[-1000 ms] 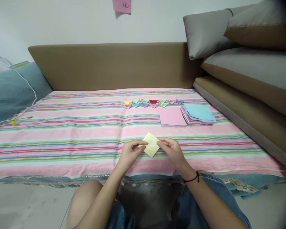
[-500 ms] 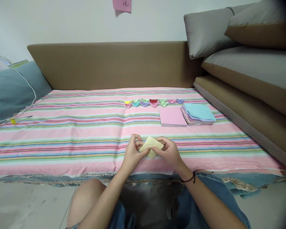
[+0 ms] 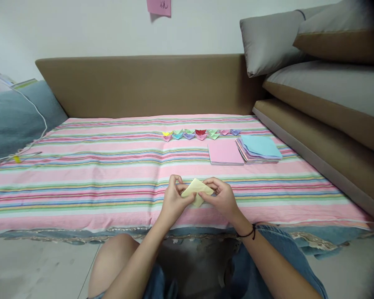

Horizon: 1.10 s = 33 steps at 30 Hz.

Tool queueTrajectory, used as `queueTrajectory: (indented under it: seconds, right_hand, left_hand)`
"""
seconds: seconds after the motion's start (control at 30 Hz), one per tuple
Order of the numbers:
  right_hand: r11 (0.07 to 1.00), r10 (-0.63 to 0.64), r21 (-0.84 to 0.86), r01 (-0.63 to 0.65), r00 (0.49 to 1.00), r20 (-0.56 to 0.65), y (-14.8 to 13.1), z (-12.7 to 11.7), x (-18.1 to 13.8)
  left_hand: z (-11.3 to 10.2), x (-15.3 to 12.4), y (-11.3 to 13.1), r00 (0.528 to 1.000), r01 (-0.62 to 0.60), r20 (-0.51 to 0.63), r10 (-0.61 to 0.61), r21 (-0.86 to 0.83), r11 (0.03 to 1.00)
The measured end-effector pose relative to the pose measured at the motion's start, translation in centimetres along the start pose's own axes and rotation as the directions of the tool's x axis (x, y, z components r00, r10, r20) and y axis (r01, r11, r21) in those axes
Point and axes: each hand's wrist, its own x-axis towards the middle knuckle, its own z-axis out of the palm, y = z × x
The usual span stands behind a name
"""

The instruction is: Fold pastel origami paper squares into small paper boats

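A small piece of folded yellow paper is held up between my two hands over the front part of the striped cloth. My left hand pinches its left side, thumb in front and fingers behind. On the other side, my right hand grips it the same way, and the two thumbs nearly meet at the paper's middle. A pointed flap shows below the thumbs. Some of my fingertips are hidden behind the paper.
Several small folded paper boats stand in rows farther back. In front of them lie a pink paper stack and a fanned stack topped with blue paper. Large cushions pile up at the right; a white cable runs at the left.
Both hands and the yellow paper stay in almost the same place and hold. Only a very slight shift of the fingers shows.
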Motion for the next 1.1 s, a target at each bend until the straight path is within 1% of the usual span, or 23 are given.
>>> queueTrajectory:
  seconds: [0.13,0.3,0.47,0.6,0.7,0.8,0.87,0.97,1.03,1.1]
  right_hand:
    - [0.997,0.053,0.052,-0.051,0.998,-0.026,-0.4,-0.5,0.2]
    - [0.997,0.061,0.053,-0.058,0.996,-0.058,-0.8,-0.9,0.4]
    - [0.991,0.1,0.099,-0.092,0.992,-0.076,-0.6,-1.4,0.5]
    - [0.987,0.104,0.129,-0.095,0.992,-0.066,-0.3,-1.6,0.6]
    - [0.989,0.071,0.135,-0.064,0.996,-0.045,-0.4,-1.6,0.6]
    - [0.996,-0.002,0.093,0.001,1.0,0.014,-0.7,-1.6,0.5]
    - [0.998,-0.022,0.062,0.018,0.997,0.069,-0.9,-1.6,0.5]
    - [0.999,-0.009,0.044,0.004,0.993,0.122,-1.2,-1.6,0.4]
    - [0.999,0.001,0.051,-0.008,0.99,0.141,-1.3,-1.6,0.3]
    - [0.997,0.004,0.082,-0.017,0.988,0.155,-1.3,-1.8,0.2]
  left_hand:
    - [-0.3,0.2,0.5,1.0,0.002,-0.026,-0.003,-0.03,1.0]
    - [-0.9,0.4,1.0,0.998,0.025,-0.049,-0.027,-0.048,0.999]
    - [-1.9,0.6,1.4,0.99,0.044,-0.134,-0.048,-0.032,0.998]
    - [-2.5,0.7,1.5,0.99,0.058,-0.129,-0.061,-0.028,0.998]
    - [-2.6,0.7,1.3,0.991,0.062,-0.116,-0.064,-0.013,0.998]
    - [-2.6,0.6,1.1,0.995,0.068,-0.072,-0.068,0.001,0.998]
    - [-2.6,0.5,1.2,0.999,0.038,-0.019,-0.038,0.015,0.999]
    - [-2.6,0.4,1.8,0.994,-0.03,0.11,0.021,0.084,0.996]
    - [-2.7,0.3,2.2,0.977,-0.058,0.212,0.028,0.136,0.989]
    - [-2.8,0.2,2.5,0.954,-0.083,0.298,0.034,0.152,0.985]
